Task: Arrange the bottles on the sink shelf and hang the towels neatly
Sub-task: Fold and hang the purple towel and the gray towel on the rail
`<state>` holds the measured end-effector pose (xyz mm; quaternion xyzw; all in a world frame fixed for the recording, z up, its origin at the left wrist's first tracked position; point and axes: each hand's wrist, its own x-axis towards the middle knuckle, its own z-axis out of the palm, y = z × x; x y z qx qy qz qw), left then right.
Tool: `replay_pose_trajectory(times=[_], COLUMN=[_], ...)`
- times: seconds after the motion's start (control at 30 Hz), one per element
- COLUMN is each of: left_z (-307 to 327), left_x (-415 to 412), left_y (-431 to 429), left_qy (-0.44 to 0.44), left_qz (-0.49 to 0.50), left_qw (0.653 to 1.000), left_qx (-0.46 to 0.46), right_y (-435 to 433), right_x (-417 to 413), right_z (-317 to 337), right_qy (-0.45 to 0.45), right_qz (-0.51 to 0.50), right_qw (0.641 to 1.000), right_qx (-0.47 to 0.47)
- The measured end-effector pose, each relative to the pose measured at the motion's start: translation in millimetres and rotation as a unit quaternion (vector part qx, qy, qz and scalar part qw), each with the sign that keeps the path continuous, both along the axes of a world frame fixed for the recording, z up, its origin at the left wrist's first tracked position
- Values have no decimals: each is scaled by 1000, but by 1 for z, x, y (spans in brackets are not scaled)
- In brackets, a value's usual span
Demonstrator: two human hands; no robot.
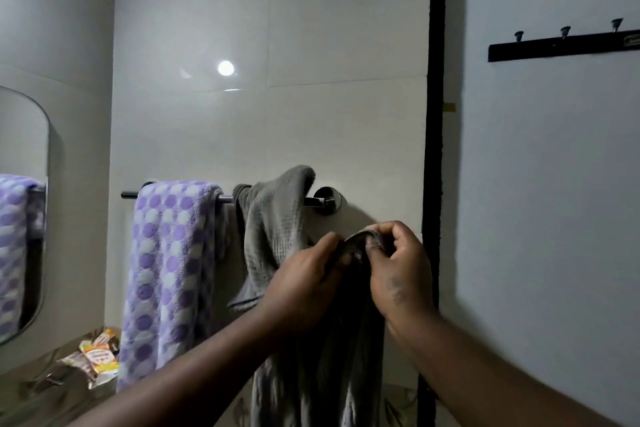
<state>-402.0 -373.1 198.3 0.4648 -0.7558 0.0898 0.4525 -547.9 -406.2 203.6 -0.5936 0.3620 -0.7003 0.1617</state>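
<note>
Your polka-dot towel (169, 270) hangs flat; the grey towel (273, 236) is bunched (both hands pinch its edge: left hand (304, 284), right hand (398, 270)). Bottles unseen.

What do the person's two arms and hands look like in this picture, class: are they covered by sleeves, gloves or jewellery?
Both forearms are bare as far as the picture shows; no sleeve edge is in view. The left hand and right hand wear no gloves, and no rings, watch or bracelet show. The right hand has a faint greyish smudge on its back.
</note>
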Motion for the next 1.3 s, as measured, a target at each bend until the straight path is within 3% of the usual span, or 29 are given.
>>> replay_pose_trajectory(times=[0.1,0.37,0.5,0.7,0.8,0.87,1.0,1.1,1.3], left_z=[2,38,54,47,50,56,60,60,66], left_x=[17,50,73,111,109,92,52,39,33], left_y=[4,18,20,10,10,13,17,11,11], left_qy=[-5,27,38,192,275,299,239,181,236], left_qz=[7,68,-20,-133,-219,-265,-285,-242,-206], left_qw=[1000,997,994,928,879,863,887,924,939], left_qx=[-8,-15,98,289,322,307,274,233,142], right_y=[-2,7,13,18,23,30,42,43,43], right_x=[-14,-3,-2,-17,-10,3,26,24,-5], right_z=[9,32,47,66,63,61,58,59,57], right_qy=[-68,-99,-63,-61,-8,22,66,55,82], right_qz=[-19,48,46,9,20,44,191,256,377], right_qw=[997,986,989,994,995,994,973,957,896], right_qx=[42,122,122,89,97,95,113,126,220])
